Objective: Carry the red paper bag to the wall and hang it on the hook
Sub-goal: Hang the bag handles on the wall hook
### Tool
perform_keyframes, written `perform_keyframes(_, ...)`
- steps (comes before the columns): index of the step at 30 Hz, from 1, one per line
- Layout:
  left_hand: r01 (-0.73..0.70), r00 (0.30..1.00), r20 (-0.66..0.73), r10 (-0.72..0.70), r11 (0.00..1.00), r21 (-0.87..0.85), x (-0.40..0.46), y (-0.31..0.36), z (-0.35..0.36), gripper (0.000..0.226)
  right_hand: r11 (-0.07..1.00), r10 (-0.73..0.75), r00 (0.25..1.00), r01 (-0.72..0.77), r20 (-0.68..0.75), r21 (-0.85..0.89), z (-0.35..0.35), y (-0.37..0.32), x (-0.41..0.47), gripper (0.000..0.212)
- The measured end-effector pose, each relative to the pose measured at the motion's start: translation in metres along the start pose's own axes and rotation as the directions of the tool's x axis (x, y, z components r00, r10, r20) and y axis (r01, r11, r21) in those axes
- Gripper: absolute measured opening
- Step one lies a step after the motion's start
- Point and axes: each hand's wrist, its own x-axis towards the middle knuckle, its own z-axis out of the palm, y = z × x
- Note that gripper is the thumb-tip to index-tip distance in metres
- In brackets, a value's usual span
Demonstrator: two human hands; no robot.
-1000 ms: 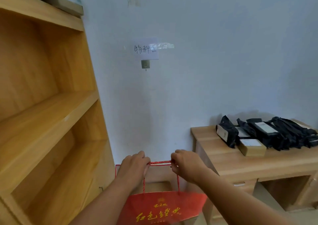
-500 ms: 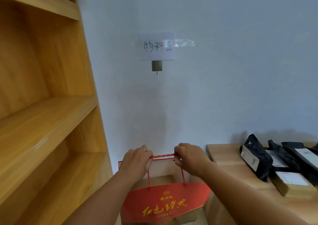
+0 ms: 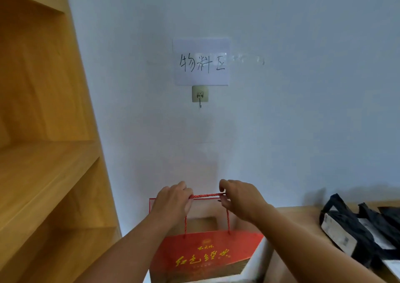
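Note:
The red paper bag [image 3: 207,256], printed with gold characters, hangs in front of me low in the view. Its red rope handle [image 3: 205,195] is stretched level between my hands. My left hand [image 3: 173,202] pinches the rope's left end and my right hand [image 3: 238,198] pinches its right end. The metal hook [image 3: 200,97] sits on a small adhesive pad on the pale wall, straight above the handle and well clear of it. Nothing hangs on the hook.
A white paper sign [image 3: 201,61] with handwritten characters is taped just above the hook. A tall wooden shelf unit [image 3: 47,153] stands close on the left. A wooden desk [image 3: 303,218] at the right carries several black packets [image 3: 357,233].
I have come closer to the wall, so the hook and sign look larger and more central. The bag stays held by its handle in both hands, a little higher in view.

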Motion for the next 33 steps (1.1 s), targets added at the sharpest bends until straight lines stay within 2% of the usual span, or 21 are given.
perform_keyframes(12, 0.01, 0.999, 0.053, -0.015, 0.996, 0.092, 0.08, -0.04, 0.029, 0.017, 0.995, -0.081, 0.997, 0.082, -0.003, 0.063, 0.024, 0.055, 0.1, 0.01)
perform_keyframes(19, 0.052, 0.998, 0.037, -0.056, 0.993, 0.107, 0.112, -0.056, 0.043, 0.017, 0.982, -0.059, 0.998, 0.055, 0.017, 0.182, 0.038, 0.077, 0.144, 0.001)
perform_keyframes(23, 0.085, 0.993, 0.068, -0.092, 0.992, 0.096, 0.125, -0.062, 0.046, 0.022, 0.953, -0.022, 0.998, 0.002, 0.063, 0.302, 0.043, 0.084, 0.163, 0.007)
perform_keyframes(28, 0.125, 0.986, 0.114, -0.122, 0.992, -0.023, 0.157, -0.078, 0.017, 0.013, 0.879, 0.043, 0.996, -0.074, 0.077, 0.471, 0.02, 0.09, 0.192, 0.017)
perform_keyframes(33, 0.172, 0.985, 0.045, -0.169, 0.98, -0.104, 0.2, -0.09, -0.029, 0.01, 0.844, -0.001, 1.0, 0.014, -0.024, 0.537, -0.042, 0.097, 0.23, 0.016)
